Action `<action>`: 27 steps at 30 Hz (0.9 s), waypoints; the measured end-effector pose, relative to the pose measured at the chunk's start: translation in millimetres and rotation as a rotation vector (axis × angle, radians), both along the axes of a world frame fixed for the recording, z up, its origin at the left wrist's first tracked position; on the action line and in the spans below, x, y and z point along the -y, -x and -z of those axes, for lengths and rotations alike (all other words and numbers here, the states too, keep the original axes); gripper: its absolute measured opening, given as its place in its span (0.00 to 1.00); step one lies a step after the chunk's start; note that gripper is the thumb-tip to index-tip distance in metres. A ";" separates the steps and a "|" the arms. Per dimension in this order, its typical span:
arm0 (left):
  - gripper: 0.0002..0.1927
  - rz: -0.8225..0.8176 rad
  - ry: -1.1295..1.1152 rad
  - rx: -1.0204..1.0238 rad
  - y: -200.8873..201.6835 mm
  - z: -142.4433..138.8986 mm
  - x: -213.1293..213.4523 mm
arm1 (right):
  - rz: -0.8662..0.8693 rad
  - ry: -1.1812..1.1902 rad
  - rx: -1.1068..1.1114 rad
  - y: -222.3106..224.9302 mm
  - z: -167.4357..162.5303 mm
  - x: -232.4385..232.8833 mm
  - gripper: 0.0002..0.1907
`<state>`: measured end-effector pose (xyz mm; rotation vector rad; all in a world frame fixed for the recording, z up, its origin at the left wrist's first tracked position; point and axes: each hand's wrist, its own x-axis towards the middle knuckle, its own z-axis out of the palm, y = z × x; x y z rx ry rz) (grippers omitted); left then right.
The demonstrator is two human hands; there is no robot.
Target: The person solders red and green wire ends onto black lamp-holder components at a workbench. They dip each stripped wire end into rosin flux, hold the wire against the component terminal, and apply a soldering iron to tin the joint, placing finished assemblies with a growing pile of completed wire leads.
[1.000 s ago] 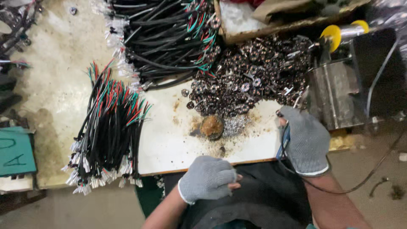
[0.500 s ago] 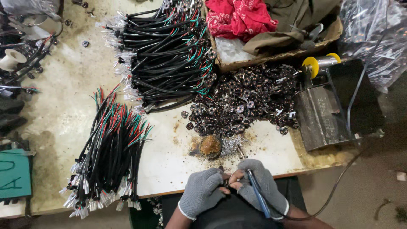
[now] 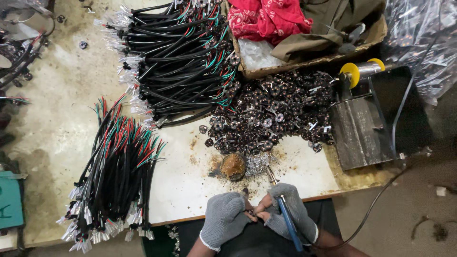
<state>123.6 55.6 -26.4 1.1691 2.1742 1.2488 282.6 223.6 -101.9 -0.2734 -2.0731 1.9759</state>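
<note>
Apparently much remains: both hands, left (image 3: 223,219) pinching a small part (image 3: 251,213), right (image 3: 291,209) gripping the soldering iron (image 3: 284,215), meet at the counter (image 3: 185,185) edge, beside big piles of parts (image 3: 271,114) and cables (image 3: 119,176).

A stained white worktable (image 3: 190,185) carries everything, and the small round brown pot (image 3: 233,166) near its front edge serves as the landmark. Just behind the pot lies a wide heap of small dark metal parts (image 3: 271,116), with a cardboard box (image 3: 304,62) beyond that heap; a grey metal stand (image 3: 362,128) sits to the right of the pot. Left of the pot lies a bundle of black cables (image 3: 116,176), and a larger cable pile (image 3: 176,62) lies behind and left of it.
</note>
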 end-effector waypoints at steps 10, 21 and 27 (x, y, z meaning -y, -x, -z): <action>0.13 -0.076 -0.198 0.022 1.2 4.6 3.8 | -0.020 -0.125 0.027 10.3 -31.2 -13.8 0.25; 0.09 -0.032 -0.017 -0.389 -3.2 -1.6 6.7 | 0.123 -0.465 0.198 62.5 -78.1 -25.3 0.13; 0.14 0.044 0.106 -0.374 -3.1 1.4 2.0 | 0.122 -0.487 0.149 61.2 -77.1 -19.8 0.12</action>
